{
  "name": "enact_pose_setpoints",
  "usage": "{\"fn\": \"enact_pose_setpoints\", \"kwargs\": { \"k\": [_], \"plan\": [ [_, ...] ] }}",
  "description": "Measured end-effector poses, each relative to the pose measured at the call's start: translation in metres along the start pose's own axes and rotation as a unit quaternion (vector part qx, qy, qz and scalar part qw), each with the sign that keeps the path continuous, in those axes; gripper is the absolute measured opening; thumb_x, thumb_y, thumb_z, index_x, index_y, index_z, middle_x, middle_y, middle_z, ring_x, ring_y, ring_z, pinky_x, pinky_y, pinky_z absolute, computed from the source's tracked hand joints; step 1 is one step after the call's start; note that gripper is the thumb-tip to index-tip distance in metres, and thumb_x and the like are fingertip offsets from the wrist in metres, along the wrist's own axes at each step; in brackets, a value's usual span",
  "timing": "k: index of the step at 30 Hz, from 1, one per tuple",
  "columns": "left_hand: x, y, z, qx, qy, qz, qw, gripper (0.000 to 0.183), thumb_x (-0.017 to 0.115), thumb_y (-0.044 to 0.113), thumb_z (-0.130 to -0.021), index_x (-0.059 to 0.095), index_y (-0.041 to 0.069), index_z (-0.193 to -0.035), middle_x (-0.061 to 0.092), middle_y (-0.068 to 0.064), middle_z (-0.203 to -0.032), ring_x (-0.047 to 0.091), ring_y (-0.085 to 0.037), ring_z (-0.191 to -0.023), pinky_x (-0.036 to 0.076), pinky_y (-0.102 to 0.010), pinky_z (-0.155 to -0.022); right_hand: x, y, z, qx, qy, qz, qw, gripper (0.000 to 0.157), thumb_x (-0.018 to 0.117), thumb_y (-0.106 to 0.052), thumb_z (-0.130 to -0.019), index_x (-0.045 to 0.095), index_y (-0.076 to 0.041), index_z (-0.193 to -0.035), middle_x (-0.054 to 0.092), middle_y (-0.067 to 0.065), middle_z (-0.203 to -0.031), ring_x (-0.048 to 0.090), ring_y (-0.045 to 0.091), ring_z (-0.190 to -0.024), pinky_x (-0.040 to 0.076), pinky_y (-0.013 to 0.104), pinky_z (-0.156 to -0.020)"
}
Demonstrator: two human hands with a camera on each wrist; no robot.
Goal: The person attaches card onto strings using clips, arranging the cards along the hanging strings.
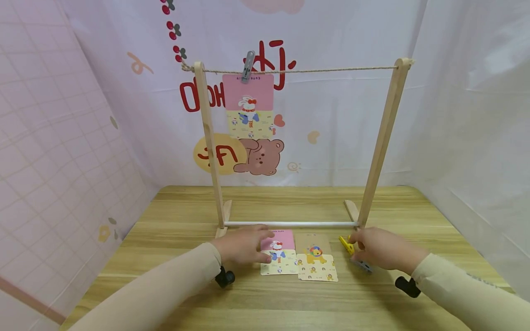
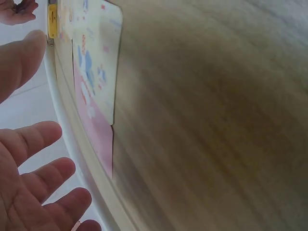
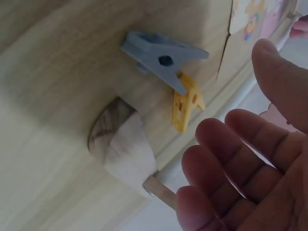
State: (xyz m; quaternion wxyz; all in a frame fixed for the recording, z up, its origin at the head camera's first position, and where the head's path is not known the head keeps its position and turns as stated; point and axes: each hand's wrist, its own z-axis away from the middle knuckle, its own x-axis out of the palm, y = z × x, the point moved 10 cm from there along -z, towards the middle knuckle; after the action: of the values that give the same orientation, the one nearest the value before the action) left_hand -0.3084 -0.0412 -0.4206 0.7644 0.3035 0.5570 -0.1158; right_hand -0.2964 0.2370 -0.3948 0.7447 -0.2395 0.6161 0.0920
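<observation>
My left hand (image 1: 242, 244) is over the left edge of a pink and cream rabbit card (image 1: 278, 257), its fingers spread and holding nothing. Right beside that card lies a tan and cream lion card (image 1: 317, 264). Over on the right, my right hand (image 1: 383, 248) hovers by two clothespins with loosely bent fingers and an empty palm. One is a yellow clothespin (image 3: 187, 103); the other, a grey-blue clothespin (image 3: 163, 60), lies close to it on the table and is partly hidden by the hand in the head view.
Behind the cards stands a wooden frame (image 1: 383, 142) with a white crossbar (image 1: 290, 224) and a twine line (image 1: 331, 70). From the twine hangs another rabbit card (image 1: 250, 124), held by a grey clothespin (image 1: 248, 66). A printed white curtain (image 1: 343, 138) backs the wooden table (image 1: 281, 303).
</observation>
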Motion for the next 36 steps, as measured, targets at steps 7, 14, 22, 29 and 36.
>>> {"fn": "enact_pose_setpoints", "kwargs": {
  "k": [7,14,22,29,36],
  "plan": [
    [0.008,0.002,0.001,-0.001,-0.018,-0.011,0.9998,0.067,0.074,0.050,-0.096,0.055,0.021,-0.153,0.042,-0.004,-0.167,0.044,-0.025,-0.153,0.035,-0.045,-0.126,0.004,-0.002,0.004,-0.010,0.005,0.018,1.000,0.026,0.086,-0.029,-0.088,0.071,-0.014,-0.103,0.057,-0.011,-0.077,0.049,0.004,-0.068,0.043,0.026,-0.061],
    [0.014,0.003,0.001,0.012,-0.030,-0.021,0.9993,0.061,0.074,0.050,-0.096,0.060,0.021,-0.148,0.048,0.000,-0.162,0.048,-0.023,-0.150,0.037,-0.042,-0.125,0.010,0.000,0.003,-0.017,0.004,0.028,0.999,0.025,0.087,-0.025,-0.086,0.070,-0.013,-0.100,0.058,-0.012,-0.078,0.050,0.003,-0.070,0.045,0.027,-0.063],
    [0.018,0.002,0.000,0.026,-0.022,-0.031,0.9989,0.057,0.074,0.049,-0.097,0.063,0.020,-0.145,0.052,0.000,-0.158,0.051,-0.022,-0.146,0.040,-0.040,-0.123,0.015,0.000,0.002,-0.044,0.018,0.039,0.998,0.023,0.089,-0.020,-0.083,0.067,-0.017,-0.089,0.057,-0.013,-0.075,0.048,0.002,-0.068,0.045,0.027,-0.062],
    [0.015,0.000,-0.001,0.015,-0.008,-0.022,0.9996,0.050,0.074,0.047,-0.097,0.067,0.020,-0.138,0.057,0.002,-0.151,0.057,-0.018,-0.137,0.044,-0.039,-0.120,0.018,0.000,0.002,-0.044,0.014,0.038,0.998,0.021,0.088,-0.019,-0.084,0.069,-0.016,-0.092,0.058,-0.013,-0.077,0.048,0.002,-0.068,0.046,0.027,-0.062],
    [0.013,-0.011,-0.004,-0.020,0.016,-0.009,0.9996,0.063,0.078,0.048,-0.093,0.060,0.020,-0.147,0.050,-0.003,-0.160,0.052,-0.022,-0.144,0.041,-0.043,-0.122,0.018,0.000,0.002,-0.046,0.016,0.037,0.998,0.023,0.089,-0.017,-0.082,0.068,-0.016,-0.090,0.057,-0.013,-0.076,0.047,0.002,-0.068,0.044,0.027,-0.062]
  ]
}}
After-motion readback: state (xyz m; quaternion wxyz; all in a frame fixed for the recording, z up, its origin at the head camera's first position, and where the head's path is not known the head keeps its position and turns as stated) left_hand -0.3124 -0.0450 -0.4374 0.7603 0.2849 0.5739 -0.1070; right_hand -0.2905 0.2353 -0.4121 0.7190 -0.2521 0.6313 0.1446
